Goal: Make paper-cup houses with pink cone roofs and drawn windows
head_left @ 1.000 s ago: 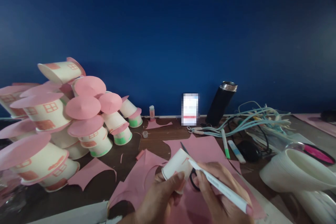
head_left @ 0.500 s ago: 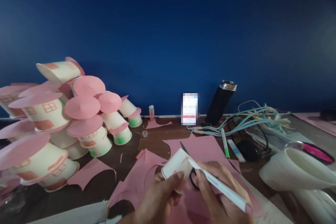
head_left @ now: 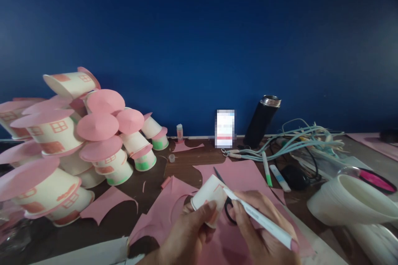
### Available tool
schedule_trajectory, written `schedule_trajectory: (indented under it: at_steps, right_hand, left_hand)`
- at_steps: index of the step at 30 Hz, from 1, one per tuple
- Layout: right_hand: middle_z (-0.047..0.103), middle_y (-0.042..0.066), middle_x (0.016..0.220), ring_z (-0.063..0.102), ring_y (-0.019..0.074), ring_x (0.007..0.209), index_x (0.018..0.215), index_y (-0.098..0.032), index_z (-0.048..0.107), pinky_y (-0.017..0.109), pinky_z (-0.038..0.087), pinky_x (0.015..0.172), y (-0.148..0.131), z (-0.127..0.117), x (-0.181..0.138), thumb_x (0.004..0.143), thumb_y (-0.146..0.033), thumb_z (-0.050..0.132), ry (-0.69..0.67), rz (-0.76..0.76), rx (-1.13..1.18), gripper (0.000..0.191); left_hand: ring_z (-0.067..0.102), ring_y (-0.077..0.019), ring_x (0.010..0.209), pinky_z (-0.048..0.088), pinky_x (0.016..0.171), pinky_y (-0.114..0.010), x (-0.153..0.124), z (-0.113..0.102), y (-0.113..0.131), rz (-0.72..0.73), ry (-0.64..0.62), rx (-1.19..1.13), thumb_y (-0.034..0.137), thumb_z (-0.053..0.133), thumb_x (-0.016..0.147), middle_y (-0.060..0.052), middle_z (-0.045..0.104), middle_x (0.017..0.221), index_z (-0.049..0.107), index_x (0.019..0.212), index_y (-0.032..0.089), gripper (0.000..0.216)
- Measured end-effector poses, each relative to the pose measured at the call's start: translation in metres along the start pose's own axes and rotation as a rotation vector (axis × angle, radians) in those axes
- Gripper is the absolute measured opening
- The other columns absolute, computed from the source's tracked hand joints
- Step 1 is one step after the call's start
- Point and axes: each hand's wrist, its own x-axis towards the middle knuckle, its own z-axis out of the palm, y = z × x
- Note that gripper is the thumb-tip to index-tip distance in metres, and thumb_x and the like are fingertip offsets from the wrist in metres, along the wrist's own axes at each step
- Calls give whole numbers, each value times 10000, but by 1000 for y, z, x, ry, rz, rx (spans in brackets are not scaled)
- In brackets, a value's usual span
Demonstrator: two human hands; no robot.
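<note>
My left hand (head_left: 194, 225) is closed round a white paper cup (head_left: 207, 193), held tilted, with reddish marks drawn on its side. A white marker pen (head_left: 264, 220) with a pink end is gripped in my right hand (head_left: 259, 232); its tip meets the cup's wall near a short red angled line. Behind the cup lies a pair of scissors (head_left: 230, 211) with black handles, partly hidden by the cup and fingers. Pink paper sheets (head_left: 241, 174) with curved cut-outs spread beneath both hands.
On the left stands a pile of decorated cups (head_left: 62, 132) with pink paper roofs. A black bottle (head_left: 263, 122), a bright screen (head_left: 225, 128) and pale cables (head_left: 280, 149) are at the back. Stacked white cups (head_left: 338, 203), a green-tipped marker (head_left: 266, 169) and a glue tube (head_left: 280, 178) lie right.
The red line on the cup has grown into a longer angled stroke under the marker tip. Both hands have hardly shifted.
</note>
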Motion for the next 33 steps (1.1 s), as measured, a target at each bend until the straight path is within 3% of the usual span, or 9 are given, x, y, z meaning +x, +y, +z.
schedule_trajectory:
  at_steps: [7,12,21,33]
  right_hand:
    - [680,54,887,703,149,787,1114,-173,618,237,586,738,0,-1,-3,897,-83,579,-10,18,-13,238]
    - [683,57,888,701,158,789,1119,-176,615,251,583,737,1,1,-2,898,-85,578,-17,10,-29,241]
    - [675,48,881,694,140,791,1107,-171,618,230,570,744,-1,0,-2,900,-77,574,-15,15,-19,231]
    - [690,48,879,709,152,773,1113,-174,621,239,585,722,0,0,-1,901,-90,573,-31,21,-27,233]
  left_hand:
    - [414,-90,540,274,536,-254,-4,3,4,-70,29,-49,367,801,676,17,532,625,609,810,154,317]
    - [525,-121,627,335,581,-250,-6,6,9,-111,78,-89,340,824,649,-34,643,753,641,945,144,399]
    - [604,-170,713,401,641,-269,-7,10,12,-124,90,-119,344,833,626,-69,694,807,655,921,139,401]
    - [610,-160,700,408,631,-263,-6,10,12,-127,109,-157,302,838,625,-73,708,822,655,928,133,392]
